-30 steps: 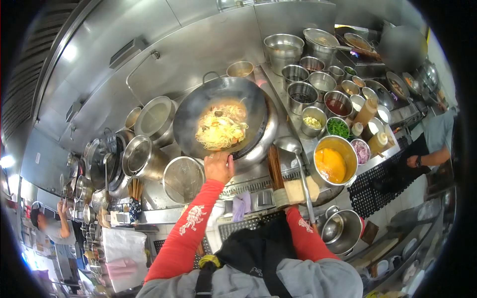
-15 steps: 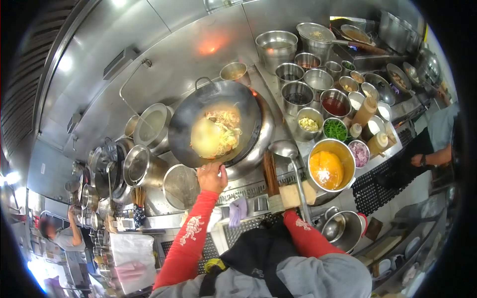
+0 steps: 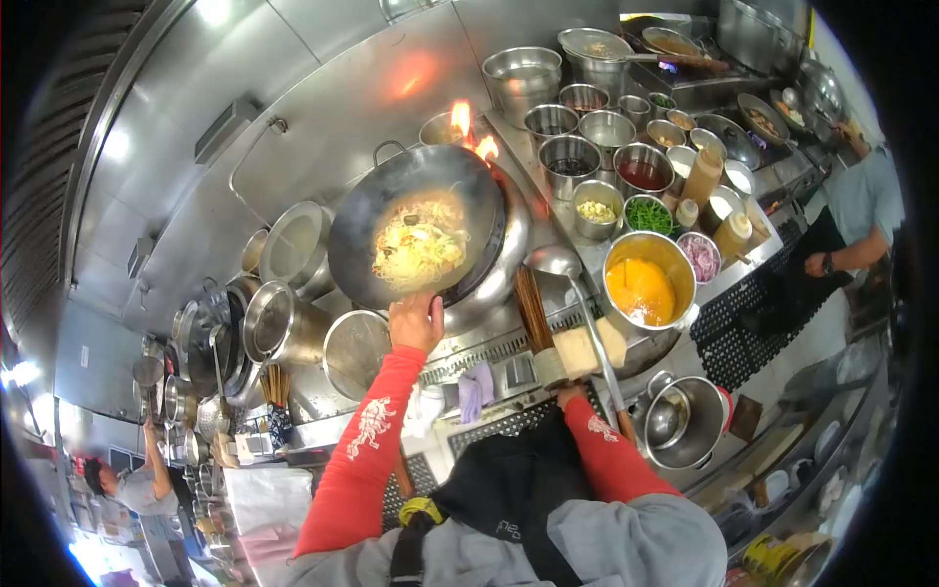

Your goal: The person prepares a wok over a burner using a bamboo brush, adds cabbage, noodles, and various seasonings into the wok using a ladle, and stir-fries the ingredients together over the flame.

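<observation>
My left hand [image 3: 415, 322] is closed on the near rim of a large black wok [image 3: 352, 230]. The wok tilts on the round burner ring [image 3: 518, 230], with noodles and vegetables [image 3: 421, 245] inside it. Low at the stove's front edge is my right hand [image 3: 569, 393]; its fingers are mostly hidden, so what it touches does not show. Nearest to it are a bamboo wok brush [image 3: 534, 308], a folded beige cloth [image 3: 590, 349] and a long-handled ladle [image 3: 583, 301] lying across the counter edge. Flames [image 3: 474, 132] rise behind the wok's far right side.
To the right stand a pot of orange-yellow liquid [image 3: 641, 279], chopped greens [image 3: 649, 215], red onion [image 3: 698, 256] and squeeze bottles [image 3: 704, 176]. Left of the wok are a round strainer [image 3: 355, 352] and steel pots [image 3: 284, 323]. One co-worker [image 3: 861, 220] stands right, another [image 3: 142, 484] far left.
Flames have flared up behind the wok. The food has shifted from a blurred, moving mass to a settled heap. My right hand has come into sight at the stove edge.
</observation>
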{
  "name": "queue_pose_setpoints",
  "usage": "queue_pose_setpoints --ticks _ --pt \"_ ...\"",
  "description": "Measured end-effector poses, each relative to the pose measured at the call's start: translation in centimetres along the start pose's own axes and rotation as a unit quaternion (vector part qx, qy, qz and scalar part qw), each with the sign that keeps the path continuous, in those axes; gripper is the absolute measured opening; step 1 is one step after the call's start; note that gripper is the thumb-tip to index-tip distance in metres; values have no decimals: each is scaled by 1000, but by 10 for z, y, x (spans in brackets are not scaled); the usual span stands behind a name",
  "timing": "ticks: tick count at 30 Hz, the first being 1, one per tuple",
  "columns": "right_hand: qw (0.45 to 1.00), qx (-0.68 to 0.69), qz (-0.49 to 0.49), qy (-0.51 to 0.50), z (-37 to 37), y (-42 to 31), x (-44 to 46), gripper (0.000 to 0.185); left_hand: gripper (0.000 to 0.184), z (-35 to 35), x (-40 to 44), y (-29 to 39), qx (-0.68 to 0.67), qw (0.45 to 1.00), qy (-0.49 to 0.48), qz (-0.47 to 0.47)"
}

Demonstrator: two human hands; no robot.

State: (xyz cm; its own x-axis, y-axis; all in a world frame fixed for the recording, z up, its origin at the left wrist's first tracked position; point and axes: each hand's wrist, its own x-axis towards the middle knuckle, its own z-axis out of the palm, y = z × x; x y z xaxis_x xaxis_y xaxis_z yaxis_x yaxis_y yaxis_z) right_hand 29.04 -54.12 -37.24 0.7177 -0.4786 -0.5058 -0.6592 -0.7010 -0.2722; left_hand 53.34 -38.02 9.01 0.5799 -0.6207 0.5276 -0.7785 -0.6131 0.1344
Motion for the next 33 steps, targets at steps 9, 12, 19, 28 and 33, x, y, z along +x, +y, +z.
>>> queue_pose_setpoints --ticks 9,12,19,28,33 --pt "951 295 -5 95 -51 -31 -115 42 19 -16 10 -3 -11 996 -85 6" --pt "973 206 -100 -14 -95 -44 -110 36 18 -4 -2 -11 -36 999 -17 2" --pt "934 196 -162 250 -291 -76 -243 30 23 -8 2 -27 -124 991 -52 -19" --pt "940 82 -100 315 -277 9 -215 48 25 -24 8 -12 -47 999 0 -20" --pt "958 122 -103 240 -273 17 -219 49 23 -27 -15 1 -60 998 8 4"
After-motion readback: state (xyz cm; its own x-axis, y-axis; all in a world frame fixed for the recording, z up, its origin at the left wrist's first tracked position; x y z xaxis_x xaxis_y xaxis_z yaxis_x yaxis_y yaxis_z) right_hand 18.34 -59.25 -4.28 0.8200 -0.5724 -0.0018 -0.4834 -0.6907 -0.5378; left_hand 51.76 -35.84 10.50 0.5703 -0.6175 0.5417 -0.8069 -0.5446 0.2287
